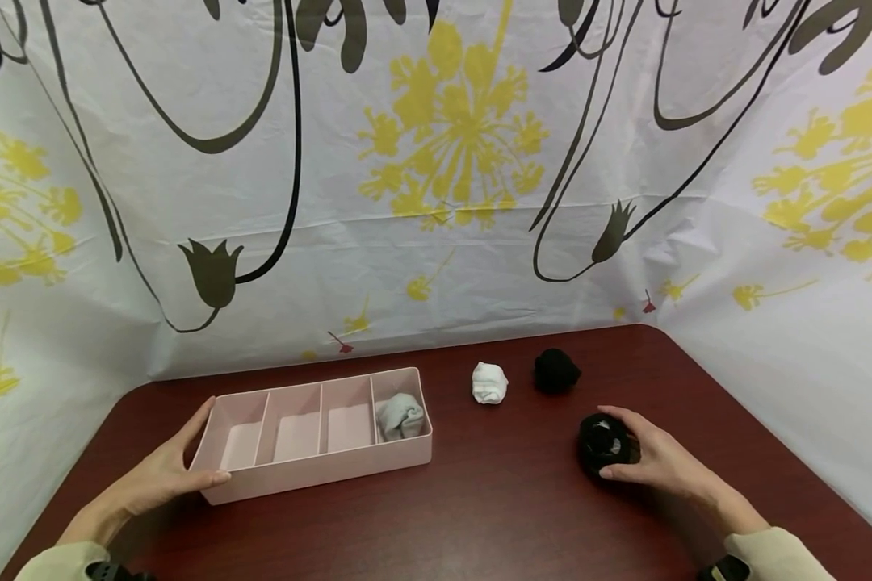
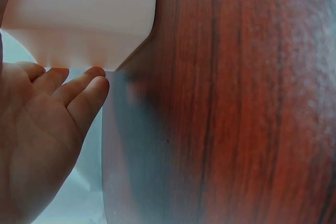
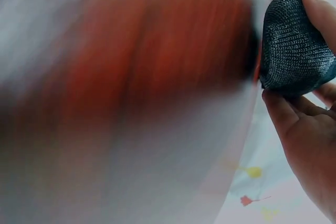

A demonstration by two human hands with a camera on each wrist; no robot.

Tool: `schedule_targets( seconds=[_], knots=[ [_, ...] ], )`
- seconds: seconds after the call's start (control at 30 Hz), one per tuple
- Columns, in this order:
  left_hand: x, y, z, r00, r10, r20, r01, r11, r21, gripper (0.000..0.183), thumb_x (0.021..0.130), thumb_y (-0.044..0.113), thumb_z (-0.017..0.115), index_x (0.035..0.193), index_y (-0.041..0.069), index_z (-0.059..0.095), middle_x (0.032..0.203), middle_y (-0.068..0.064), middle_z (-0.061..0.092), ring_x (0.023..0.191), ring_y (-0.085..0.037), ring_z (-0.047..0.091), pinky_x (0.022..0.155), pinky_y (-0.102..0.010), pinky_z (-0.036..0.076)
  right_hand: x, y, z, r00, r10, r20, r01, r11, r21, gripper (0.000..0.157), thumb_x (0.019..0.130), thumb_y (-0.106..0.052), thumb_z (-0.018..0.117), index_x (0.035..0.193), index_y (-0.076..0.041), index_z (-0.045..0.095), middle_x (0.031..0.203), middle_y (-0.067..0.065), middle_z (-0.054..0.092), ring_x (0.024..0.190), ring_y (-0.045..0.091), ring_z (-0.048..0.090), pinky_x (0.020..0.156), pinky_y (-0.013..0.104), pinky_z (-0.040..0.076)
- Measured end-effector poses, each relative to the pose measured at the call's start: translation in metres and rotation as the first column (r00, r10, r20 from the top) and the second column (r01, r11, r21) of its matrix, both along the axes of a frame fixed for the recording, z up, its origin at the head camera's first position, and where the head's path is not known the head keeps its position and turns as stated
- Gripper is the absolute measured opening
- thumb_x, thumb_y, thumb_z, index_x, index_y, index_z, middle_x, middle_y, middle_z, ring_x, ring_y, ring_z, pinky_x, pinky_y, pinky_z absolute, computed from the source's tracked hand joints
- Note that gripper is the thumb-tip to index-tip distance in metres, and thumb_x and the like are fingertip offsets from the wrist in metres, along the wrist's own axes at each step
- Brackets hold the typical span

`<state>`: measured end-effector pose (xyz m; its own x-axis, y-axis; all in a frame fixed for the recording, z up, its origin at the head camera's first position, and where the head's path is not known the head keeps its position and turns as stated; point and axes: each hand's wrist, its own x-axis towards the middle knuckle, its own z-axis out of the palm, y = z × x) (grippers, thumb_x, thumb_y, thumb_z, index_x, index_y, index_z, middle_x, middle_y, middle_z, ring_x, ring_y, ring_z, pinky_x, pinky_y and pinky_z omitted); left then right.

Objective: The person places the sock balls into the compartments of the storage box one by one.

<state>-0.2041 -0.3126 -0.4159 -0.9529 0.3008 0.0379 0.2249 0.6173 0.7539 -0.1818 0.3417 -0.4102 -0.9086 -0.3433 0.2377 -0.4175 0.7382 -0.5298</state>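
Note:
My left hand [image 1: 161, 470] grips the left end of a pale pink divided storage box [image 1: 320, 472], thumb along the front wall and fingers by the end wall. In the left wrist view, fingertips [image 2: 94, 85] touch the box's end [image 2: 84, 45]. A grey balled sock [image 1: 401, 417] lies in the rightmost compartment; the other compartments show bare floors. At the right, my right hand [image 1: 657, 456] holds a dark balled sock [image 1: 601, 445] between thumb and fingers. Its ribbed knit [image 3: 296, 45] shows in the right wrist view. Whether it touches the table cannot be told.
Behind the held sock, a white balled sock [image 1: 490, 383] and a black balled sock [image 1: 555, 371] lie on the dark red wooden table [image 1: 480, 500]. White sheeting with yellow flowers [image 1: 465, 121] hangs around the table's back and sides.

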Motion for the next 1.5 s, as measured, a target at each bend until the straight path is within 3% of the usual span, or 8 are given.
schedule_targets(
  seconds=[0.07,0.17,0.23,0.47,0.83,1.03,1.2,1.5],
  knots=[
    [0.0,0.0,0.0,1.0,-0.001,0.004,0.001,1.0,-0.008,0.105,0.08,0.018,0.069,0.152,0.028,-0.006,0.152,-0.029,0.01,0.134,-0.036,0.018,0.102,-0.033,0.03,-0.002,-0.005,0.001,1.0,0.0,-0.014,-0.001,1.0,-0.008,0.079,0.073,-0.031,0.081,0.136,-0.003,0.043,0.132,0.015,0.049,0.111,-0.015,0.039,0.085,0.016,0.043],
    [-0.001,0.0,0.0,1.0,0.003,0.004,-0.003,1.0,-0.02,0.105,0.08,0.018,0.069,0.152,0.028,-0.006,0.151,-0.029,0.011,0.13,-0.042,0.021,0.097,-0.026,0.032,-0.006,-0.016,0.004,0.999,0.011,-0.036,-0.012,1.0,-0.022,0.079,0.072,-0.03,0.081,0.137,-0.005,0.042,0.131,0.014,0.049,0.112,-0.009,0.043,0.085,0.017,0.045],
    [-0.002,-0.001,0.0,1.0,0.003,0.003,-0.003,1.0,-0.019,0.105,0.079,0.017,0.069,0.152,0.028,-0.005,0.151,-0.029,0.012,0.129,-0.043,0.022,0.091,-0.013,0.03,-0.009,-0.024,0.006,0.999,0.02,-0.04,-0.022,0.999,-0.042,0.08,0.072,-0.029,0.081,0.137,-0.006,0.042,0.132,0.015,0.049,0.113,-0.002,0.047,0.085,0.022,0.047],
    [-0.002,-0.001,-0.001,1.0,-0.003,-0.006,0.003,1.0,-0.004,0.105,0.079,0.017,0.069,0.152,0.028,-0.005,0.151,-0.029,0.012,0.127,-0.045,0.022,0.084,-0.002,0.023,-0.021,-0.062,0.017,0.999,0.033,0.006,-0.032,0.993,-0.112,0.084,0.072,-0.029,0.081,0.14,-0.006,0.039,0.139,0.017,0.042,0.118,0.027,0.049,0.08,0.032,0.051],
    [-0.001,-0.001,0.0,1.0,0.003,-0.003,-0.003,1.0,-0.026,0.105,0.079,0.017,0.07,0.152,0.025,-0.006,0.15,-0.031,0.014,0.124,-0.046,0.026,0.081,-0.008,0.029,-0.043,-0.14,0.037,0.99,0.133,-0.048,-0.141,0.956,-0.259,0.084,0.071,-0.022,0.083,0.141,-0.012,0.037,0.138,0.011,0.044,0.115,0.024,0.054,0.084,0.033,0.049],
    [-0.001,-0.001,0.0,1.0,-0.004,-0.023,0.004,1.0,-0.006,0.106,0.078,0.015,0.07,0.152,0.026,-0.005,0.149,-0.031,0.014,0.123,-0.046,0.026,0.081,-0.003,0.024,-0.051,-0.188,0.046,0.984,0.148,-0.096,-0.169,0.949,-0.266,0.085,0.067,-0.019,0.085,0.139,-0.01,0.04,0.137,0.009,0.046,0.117,0.023,0.051,0.089,0.043,0.046],
    [-0.001,0.0,0.001,1.0,-0.003,-0.011,0.003,1.0,-0.004,0.106,0.079,0.015,0.07,0.152,0.025,-0.006,0.15,-0.03,0.013,0.123,-0.045,0.025,0.082,-0.004,0.025,-0.058,-0.222,0.048,0.963,0.216,-0.16,-0.253,0.928,-0.273,0.086,0.064,-0.016,0.086,0.137,-0.001,0.042,0.131,0.013,0.049,0.118,0.025,0.049,0.096,0.041,0.042],
    [-0.002,0.0,0.002,1.0,0.003,0.011,-0.003,1.0,-0.011,0.105,0.079,0.016,0.07,0.152,0.024,-0.006,0.15,-0.03,0.013,0.123,-0.045,0.026,0.08,-0.007,0.028,-0.065,-0.264,0.045,0.949,0.255,-0.185,-0.296,0.923,-0.245,0.085,0.064,-0.018,0.087,0.135,0.0,0.043,0.13,0.014,0.051,0.117,0.025,0.05,0.094,0.036,0.045]
  ],
)
